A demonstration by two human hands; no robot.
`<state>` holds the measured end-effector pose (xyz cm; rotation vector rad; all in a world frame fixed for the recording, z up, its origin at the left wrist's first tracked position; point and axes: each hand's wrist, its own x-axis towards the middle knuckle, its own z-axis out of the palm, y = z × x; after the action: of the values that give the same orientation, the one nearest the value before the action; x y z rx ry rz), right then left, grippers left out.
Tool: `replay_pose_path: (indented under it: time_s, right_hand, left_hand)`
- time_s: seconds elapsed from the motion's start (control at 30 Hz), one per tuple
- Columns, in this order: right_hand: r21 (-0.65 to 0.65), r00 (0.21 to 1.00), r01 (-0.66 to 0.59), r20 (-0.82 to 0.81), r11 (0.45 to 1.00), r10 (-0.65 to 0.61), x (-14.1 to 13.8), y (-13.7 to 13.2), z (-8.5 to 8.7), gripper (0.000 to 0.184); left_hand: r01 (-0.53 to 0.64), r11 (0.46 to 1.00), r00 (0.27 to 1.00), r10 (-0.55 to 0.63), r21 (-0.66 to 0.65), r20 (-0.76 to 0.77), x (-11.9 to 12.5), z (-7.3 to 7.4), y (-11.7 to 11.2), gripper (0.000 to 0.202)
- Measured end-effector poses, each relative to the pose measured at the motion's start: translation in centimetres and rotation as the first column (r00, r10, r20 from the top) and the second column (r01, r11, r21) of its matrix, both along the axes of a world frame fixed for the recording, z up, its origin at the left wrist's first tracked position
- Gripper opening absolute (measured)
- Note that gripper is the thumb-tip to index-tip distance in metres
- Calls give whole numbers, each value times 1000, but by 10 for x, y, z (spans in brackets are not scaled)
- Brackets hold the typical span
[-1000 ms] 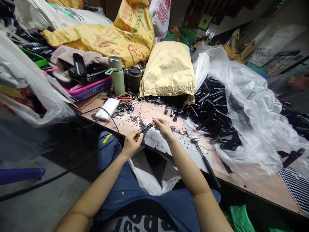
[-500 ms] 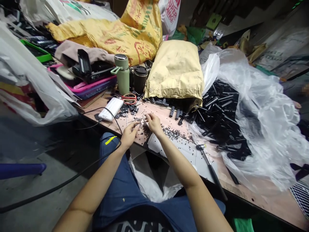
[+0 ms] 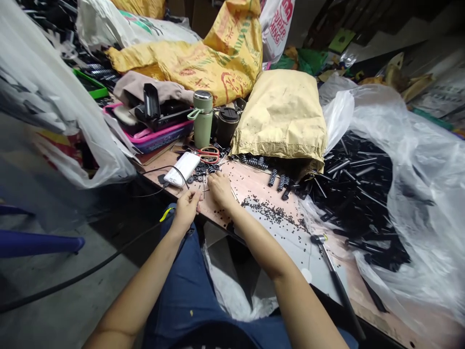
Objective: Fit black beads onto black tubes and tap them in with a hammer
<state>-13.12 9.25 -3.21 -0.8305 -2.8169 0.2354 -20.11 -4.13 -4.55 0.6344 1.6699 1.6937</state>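
Observation:
My left hand (image 3: 188,208) is closed in a pinch at the table's front edge, on what looks like a thin metal rod (image 3: 207,190). To its right, my right hand (image 3: 221,190) reaches down with bent fingers at small black round parts (image 3: 199,172). Its fingertips are partly hidden, so what they grip cannot be made out. A slim pale metal piece (image 3: 235,195) shows beside the right wrist; whether the hand holds it is unclear. Many tiny black pieces (image 3: 271,211) lie scattered to the right on a grey sheet (image 3: 290,242).
A white power bank (image 3: 181,169) with a cable and red-handled scissors (image 3: 209,155) lie behind my left hand. Beyond stand a green flask (image 3: 202,121) and a dark cup (image 3: 227,127). A paper sack (image 3: 281,116), a hammer (image 3: 336,278) and black tubes (image 3: 356,179) are rightward.
My right hand has moved from the scattered pieces back to the black round parts, its fingers now pointing down. My left hand has drawn slightly away. The whole view has shifted rightward.

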Motion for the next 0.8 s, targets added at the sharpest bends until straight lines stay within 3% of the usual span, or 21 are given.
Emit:
replay_pose_path:
  time_s: [0.07, 0.1, 0.13, 0.17, 0.23, 0.27, 0.3, 0.33, 0.4, 0.53, 0.63, 0.7, 0.8]
  right_hand:
    - [-152, 993, 14, -112, 988, -32, 3, -1, 1, 18]
    - [-279, 978, 32, -190, 960, -87, 4, -2, 2, 14]
    - [-441, 948, 35, -268, 897, -169, 5, -4, 4, 11]
    - [-618, 906, 8, -328, 787, -267, 7, -5, 5, 12]
    - [-882, 819, -132, -354, 452, -452, 10, -9, 9, 22]
    - [-936, 790, -207, -331, 283, -516, 11, -12, 10, 27]
    - [-953, 772, -265, -302, 150, -559, 13, -14, 11, 32]
    - [-951, 760, -302, -280, 63, -586, 15, -17, 12, 36]
    - [-943, 746, -331, -252, -16, -616, 17, -21, 14, 39]
    - [-944, 733, -328, -236, -28, -638, 18, -26, 12, 37]
    - [-952, 745, -305, -251, 18, -618, 21, -28, 11, 38]
    - [-948, 763, -291, -309, 125, -567, 24, -29, 12, 38]
    - [-887, 836, -283, -414, 365, -360, 24, -33, 15, 34]
  left_hand:
    - [4, 1000, 997, -5, -11, -75, -3, -5, -1, 42]
    - [12, 1000, 992, -14, -18, -122, -5, -6, -2, 42]
    - [19, 1000, 985, -23, -25, -170, -6, -7, -3, 42]
    - [27, 999, 976, -33, -32, -216, -6, -7, -4, 43]
    - [39, 999, 955, -48, -37, -292, -6, -5, -6, 46]
    - [44, 998, 946, -52, -34, -321, -5, -3, -7, 46]
    - [48, 998, 937, -55, -31, -345, -4, -1, -8, 46]
    - [50, 998, 929, -58, -30, -367, -3, 0, -9, 46]
    - [50, 998, 910, -58, -31, -410, -2, 2, -9, 46]
    - [59, 998, 869, -65, -27, -490, -3, -1, -11, 42]
    - [63, 996, 849, -84, -58, -522, -5, -3, -14, 39]
    - [70, 993, 846, -110, -96, -522, -5, -2, -16, 42]
    - [79, 988, 857, -137, -135, -497, -8, 0, -18, 53]
